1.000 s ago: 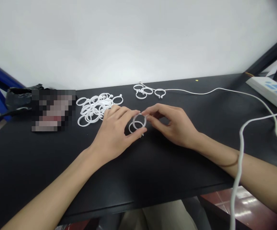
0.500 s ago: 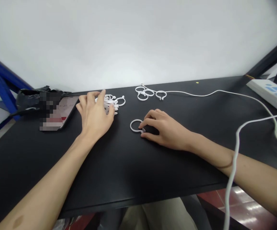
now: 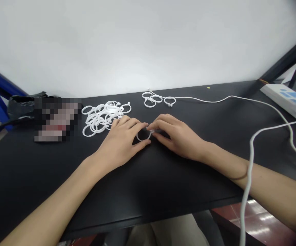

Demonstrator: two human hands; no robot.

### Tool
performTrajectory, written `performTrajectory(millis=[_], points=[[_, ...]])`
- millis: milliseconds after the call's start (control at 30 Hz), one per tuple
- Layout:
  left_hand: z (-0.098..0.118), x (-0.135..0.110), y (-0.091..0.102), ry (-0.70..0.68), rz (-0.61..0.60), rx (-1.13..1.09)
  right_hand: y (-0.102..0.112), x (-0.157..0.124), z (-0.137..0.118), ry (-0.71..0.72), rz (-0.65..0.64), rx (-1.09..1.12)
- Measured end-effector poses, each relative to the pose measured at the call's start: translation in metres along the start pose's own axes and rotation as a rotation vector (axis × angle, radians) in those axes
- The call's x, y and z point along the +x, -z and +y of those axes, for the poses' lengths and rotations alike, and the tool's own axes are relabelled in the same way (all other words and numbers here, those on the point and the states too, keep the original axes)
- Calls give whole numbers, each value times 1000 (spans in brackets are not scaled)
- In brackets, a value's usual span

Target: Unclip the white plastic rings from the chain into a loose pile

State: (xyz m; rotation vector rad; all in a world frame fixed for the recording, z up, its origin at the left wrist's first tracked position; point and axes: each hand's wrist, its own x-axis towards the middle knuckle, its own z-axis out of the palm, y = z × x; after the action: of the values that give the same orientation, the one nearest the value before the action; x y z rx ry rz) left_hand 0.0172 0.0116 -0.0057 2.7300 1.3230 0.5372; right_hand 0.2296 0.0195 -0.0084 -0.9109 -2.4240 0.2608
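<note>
A thin white ring [image 3: 144, 140] with small knobbed ends lies between my two hands, low over the black tabletop. My right hand [image 3: 180, 136] pinches it at the knobbed ends, partly hiding them. From the other side, my left hand [image 3: 123, 140] curls thumb and index finger around the ring's edges. Behind my left hand lies a loose pile of similar white rings [image 3: 96, 126]. A smaller group of white rings [image 3: 150, 99] sits farther back near the wall, with one more ring [image 3: 169, 101] just to its right.
A white cable [image 3: 209, 101] runs along the back and loops down over my right forearm. At the left are a blurred-out phone-like object [image 3: 58, 119] and black plastic wrapping [image 3: 19, 107]. A white box [image 3: 286, 95] stands at the right on the black table [image 3: 127, 194].
My left hand has come away from the pile, moving right and nearer, and now grips the ring beside my right hand. The pile is uncovered. My right hand has barely moved.
</note>
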Motion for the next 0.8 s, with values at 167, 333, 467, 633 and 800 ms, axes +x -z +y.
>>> performTrajectory(millis=[167,333,467,633,800], points=[[1,1,0,-28,73,-36,1,1,-4,-85,32,98],[3,0,1,-32,129,-44,4,2,-7,-164,68,216],[3,0,1,-23,144,-40,7,3,-8,-166,72,222],[3,3,-2,-5,145,-40,4,7,-1,-175,49,235],[-13,4,1,123,300,113,5,8,33,-315,139,-108]])
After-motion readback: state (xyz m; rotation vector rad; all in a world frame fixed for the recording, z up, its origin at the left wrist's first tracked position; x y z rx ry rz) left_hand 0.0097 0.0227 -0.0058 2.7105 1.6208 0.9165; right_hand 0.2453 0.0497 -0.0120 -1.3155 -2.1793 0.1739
